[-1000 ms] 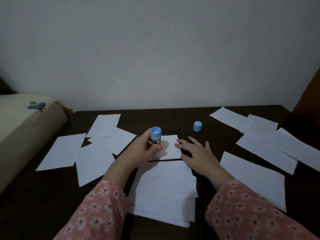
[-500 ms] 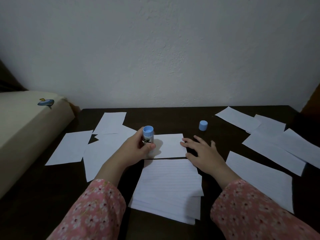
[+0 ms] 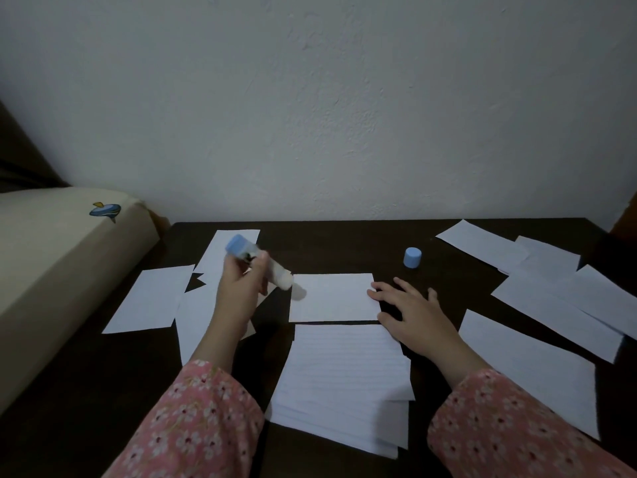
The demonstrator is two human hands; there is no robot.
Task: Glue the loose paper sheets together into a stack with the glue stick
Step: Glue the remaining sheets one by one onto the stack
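Nearest me, below both grips, I see the stack of lined sheets on the worktop, edges fanned, so I judge several sheets already joined. Just beyond it, between the grips, one single sheet lies flat. My right grip is spread, fingertips pressing that sheet's right edge. My left grip is curled round the glue stick, tilted, bare glue tip hanging at the sheet's left edge; can't tell if it touches. I judge this the gluing step for that sheet. Plenty left: loose sheets left of the left grip, more loose sheets right of the right grip. Beyond the right grip stands the blue cap, off the stick. Nothing blocks the sheet. Far left, a cushion.
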